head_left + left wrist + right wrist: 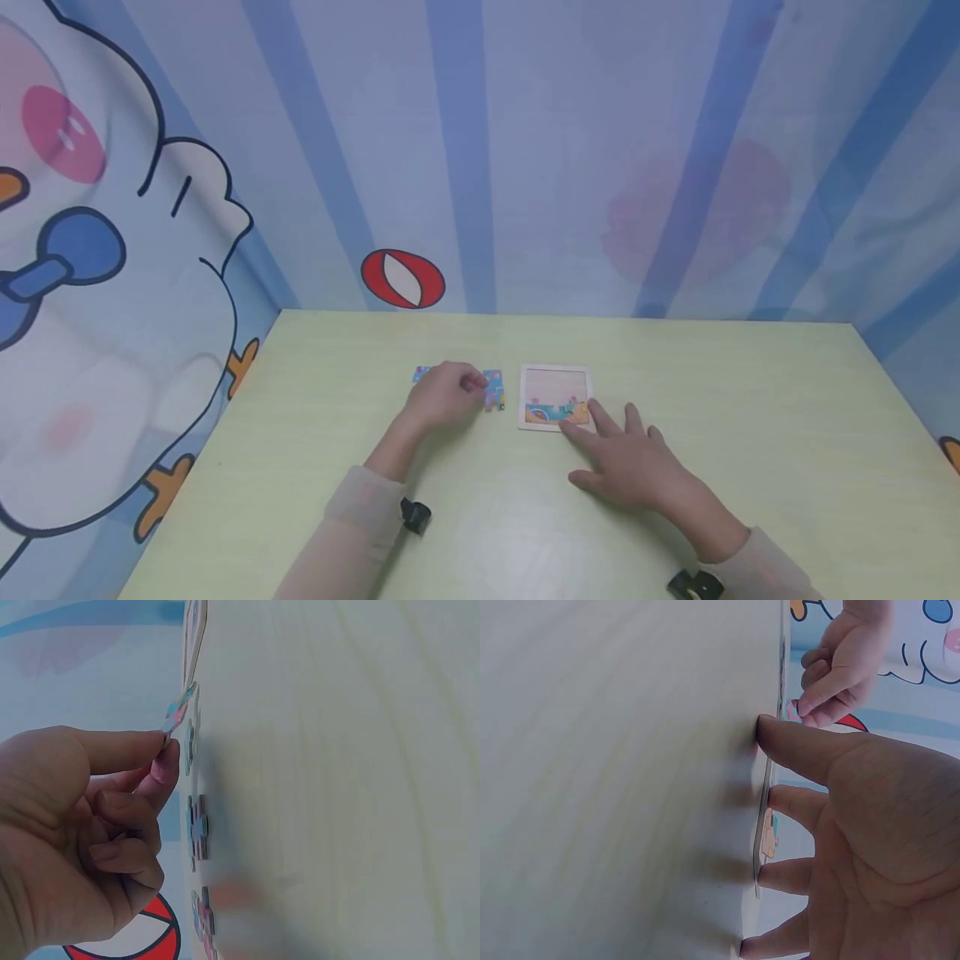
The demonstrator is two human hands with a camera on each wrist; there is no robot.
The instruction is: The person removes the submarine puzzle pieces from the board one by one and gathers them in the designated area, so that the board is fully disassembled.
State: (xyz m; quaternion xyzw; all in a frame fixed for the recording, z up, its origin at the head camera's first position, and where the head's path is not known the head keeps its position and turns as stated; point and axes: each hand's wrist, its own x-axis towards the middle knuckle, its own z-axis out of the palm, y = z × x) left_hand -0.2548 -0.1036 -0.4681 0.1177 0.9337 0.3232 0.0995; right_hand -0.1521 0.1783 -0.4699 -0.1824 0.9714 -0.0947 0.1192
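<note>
Left hand: fingers pinch one puzzle piece; loose pieces lie near them. Right hand: fingers spread, touching the near right corner of the puzzle tray. Tray: near strip filled, remainder bare. Judged partly complete; loose pieces left to place.

Right hand: fingers spread, thumb tip at the table surface; two fingertips at edge of thin board, seen nearly edge-on. Left hand beyond pinches a small pinkish piece, mostly hidden. Behind: pale blue backdrop with cartoon print.
</note>
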